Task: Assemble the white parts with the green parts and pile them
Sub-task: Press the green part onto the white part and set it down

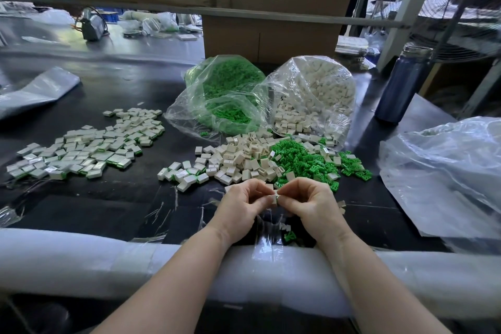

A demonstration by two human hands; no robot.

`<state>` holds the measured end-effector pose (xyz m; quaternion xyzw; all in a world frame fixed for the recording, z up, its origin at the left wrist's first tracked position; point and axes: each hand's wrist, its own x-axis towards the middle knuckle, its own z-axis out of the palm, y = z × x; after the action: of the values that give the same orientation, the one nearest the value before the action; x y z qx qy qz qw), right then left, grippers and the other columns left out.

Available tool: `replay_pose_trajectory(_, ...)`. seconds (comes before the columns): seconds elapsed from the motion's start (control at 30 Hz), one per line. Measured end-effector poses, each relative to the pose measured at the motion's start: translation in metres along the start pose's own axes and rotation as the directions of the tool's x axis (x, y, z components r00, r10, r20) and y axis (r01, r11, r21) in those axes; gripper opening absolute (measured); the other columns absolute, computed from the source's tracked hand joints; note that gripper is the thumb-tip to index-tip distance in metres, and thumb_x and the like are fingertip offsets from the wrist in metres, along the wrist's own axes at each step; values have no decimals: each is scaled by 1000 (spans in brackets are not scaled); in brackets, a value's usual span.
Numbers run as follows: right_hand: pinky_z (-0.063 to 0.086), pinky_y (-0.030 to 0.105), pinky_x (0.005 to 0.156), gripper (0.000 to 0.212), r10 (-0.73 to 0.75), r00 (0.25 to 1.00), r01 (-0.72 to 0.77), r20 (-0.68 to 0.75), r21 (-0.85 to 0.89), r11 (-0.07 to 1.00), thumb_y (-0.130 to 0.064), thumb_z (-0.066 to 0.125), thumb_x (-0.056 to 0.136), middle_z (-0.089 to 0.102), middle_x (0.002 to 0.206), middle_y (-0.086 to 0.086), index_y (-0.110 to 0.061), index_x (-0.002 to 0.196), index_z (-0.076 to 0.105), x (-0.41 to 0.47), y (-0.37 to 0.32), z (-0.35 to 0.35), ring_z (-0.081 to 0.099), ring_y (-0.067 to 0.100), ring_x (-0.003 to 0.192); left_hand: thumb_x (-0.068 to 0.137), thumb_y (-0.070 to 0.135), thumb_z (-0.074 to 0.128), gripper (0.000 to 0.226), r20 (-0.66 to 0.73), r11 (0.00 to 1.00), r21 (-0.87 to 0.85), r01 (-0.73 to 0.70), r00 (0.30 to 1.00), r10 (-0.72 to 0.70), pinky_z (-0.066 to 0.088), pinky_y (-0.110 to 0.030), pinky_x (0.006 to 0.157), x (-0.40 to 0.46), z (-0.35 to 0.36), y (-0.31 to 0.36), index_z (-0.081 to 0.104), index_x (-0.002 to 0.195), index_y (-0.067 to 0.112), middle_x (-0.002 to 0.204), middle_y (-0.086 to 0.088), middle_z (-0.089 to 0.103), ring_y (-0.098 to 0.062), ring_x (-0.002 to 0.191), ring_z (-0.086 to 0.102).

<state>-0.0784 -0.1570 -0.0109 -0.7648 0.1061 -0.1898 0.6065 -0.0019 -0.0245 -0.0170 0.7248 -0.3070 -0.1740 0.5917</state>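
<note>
White with a green edge, the small part (274,199) sits pinched between my left hand (241,205) and right hand (307,202), fingertips clamped on it above the black table (108,198). Just beyond lie loose white parts (238,157) and green parts (306,160); left, the assembled pile (86,146). Two clear bags (311,97) stand behind, too full to count.

a small white part (272,199) with a green part (277,199) at its right edge sits between the fingertips of both hands, above the table's near edge. loose white parts (238,156) lie heaped mid-table, touching a heap of loose green parts (306,161) on their right. assembled pieces (86,145), white with green edges, spread flat at left.
</note>
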Motion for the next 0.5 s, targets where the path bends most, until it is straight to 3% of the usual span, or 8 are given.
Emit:
replay_pose_trajectory(0.3, 46, 16, 47, 23, 57, 998, -58, 12, 63, 996, 11, 72, 71, 63, 55, -4, -10, 69, 63, 0, 2, -1, 58, 5, 50, 85, 0, 62, 21, 40, 999, 18, -32, 999, 31, 52, -29, 85, 0, 0, -3, 62, 77, 20, 79, 0, 65, -12, 79, 62)
replay_pose_trajectory(0.5, 46, 19, 45, 25, 93, 995, -96, 48, 68, 993, 15, 71, 69, 63, 55, -1, -8, 65, 61, 0, 1, -3, 57, 9, 47, 84, 1, 64, 21, 76, 997, 68, -42, 996, 37, 49, -18, 79, -1, 0, 0, 61, 74, 20, 73, 7, 61, -3, 71, 58)
